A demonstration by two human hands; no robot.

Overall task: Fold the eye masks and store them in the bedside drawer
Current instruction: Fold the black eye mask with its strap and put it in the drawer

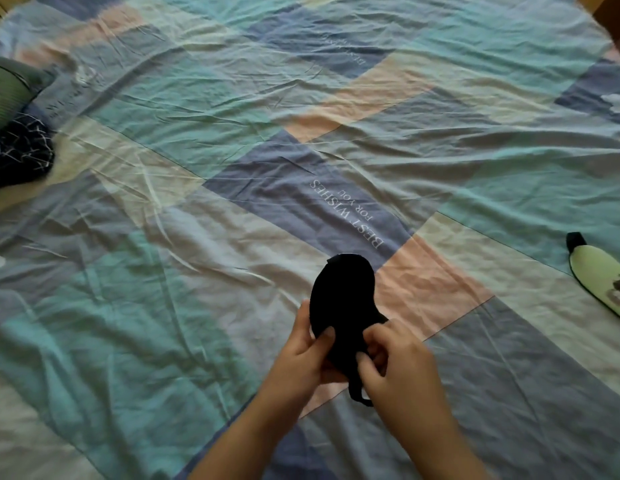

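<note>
Above the bedspread, black eye mask pointing away, left hand and right hand pinching its near end

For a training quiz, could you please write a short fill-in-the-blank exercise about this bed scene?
1. Both hands hold an eye mask coloured ____.
2. The pale green eye mask lies on the bedsheet to the person's ____.
3. The sheet's printed text reads "BEST ____ FOR YOU".

Missing words: black; right; WISHES
</note>
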